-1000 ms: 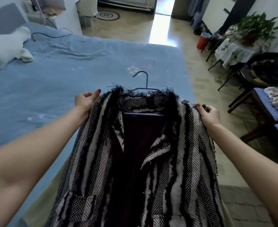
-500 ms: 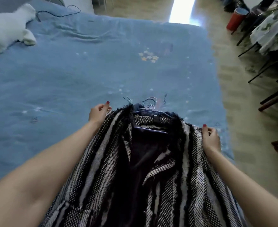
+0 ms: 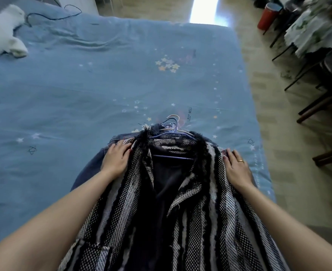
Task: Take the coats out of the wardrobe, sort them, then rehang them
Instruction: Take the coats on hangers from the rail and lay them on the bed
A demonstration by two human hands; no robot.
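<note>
Our left hand (image 3: pixel 116 160) flat on the striped coat (image 3: pixel 180 212) shoulder, our right hand (image 3: pixel 237 168) likewise flat, fingers relaxed, coat on the blue bed (image 3: pixel 83 94)

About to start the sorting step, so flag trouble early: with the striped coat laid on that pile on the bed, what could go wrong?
1. The hanger hooks of several coats bunch together at the top; lifting one coat may snag the others.
2. The striped coat covers the dark denim garment, which could get missed in sorting.
3. The left hand and right hand press flat on the shoulders, which may slide the coat off its hanger.
</note>
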